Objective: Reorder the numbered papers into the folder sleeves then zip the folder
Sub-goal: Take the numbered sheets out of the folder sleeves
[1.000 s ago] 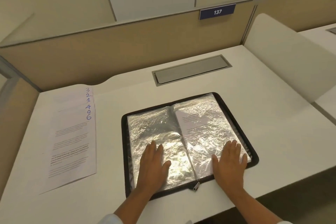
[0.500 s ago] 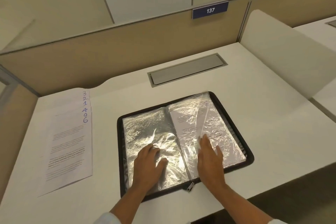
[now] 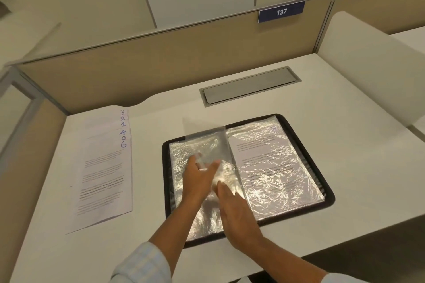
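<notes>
A black zip folder lies open on the white desk, its clear crinkled sleeves shining. A printed sheet sits in the sleeve on the right-hand page. One clear sleeve is raised and blurred, mid-turn over the left half. My left hand is over the left page, fingers straight and touching that sleeve from below. My right hand lies flat near the spine at the folder's near edge. A fanned stack of numbered papers lies to the left, showing 3, 2, 1, 4, 0, 6.
A grey cable hatch is set into the desk behind the folder. A tan partition with a blue sign reading 137 closes the back. A white divider stands at the right. The desk's front edge runs close below the folder.
My right hand moved from the right page's lower corner leftward across the spine, carrying a clear sleeve over. My left hand lifted off the left page to meet the sleeve.
</notes>
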A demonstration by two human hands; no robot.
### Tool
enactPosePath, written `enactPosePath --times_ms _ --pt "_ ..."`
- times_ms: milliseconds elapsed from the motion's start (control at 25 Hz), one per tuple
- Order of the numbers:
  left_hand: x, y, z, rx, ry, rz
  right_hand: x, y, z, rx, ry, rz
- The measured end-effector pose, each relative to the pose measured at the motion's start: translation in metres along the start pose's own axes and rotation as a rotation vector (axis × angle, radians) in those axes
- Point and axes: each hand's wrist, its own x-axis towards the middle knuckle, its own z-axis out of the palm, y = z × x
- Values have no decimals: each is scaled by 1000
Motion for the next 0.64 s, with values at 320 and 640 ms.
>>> enactPosePath --times_ms 320,640 --pt "34 -53 -54 -82 188 -347 -8 1 -4 73 57 4" --pt "38 -81 -84 -133 322 -384 5 36 1 19 90 113"
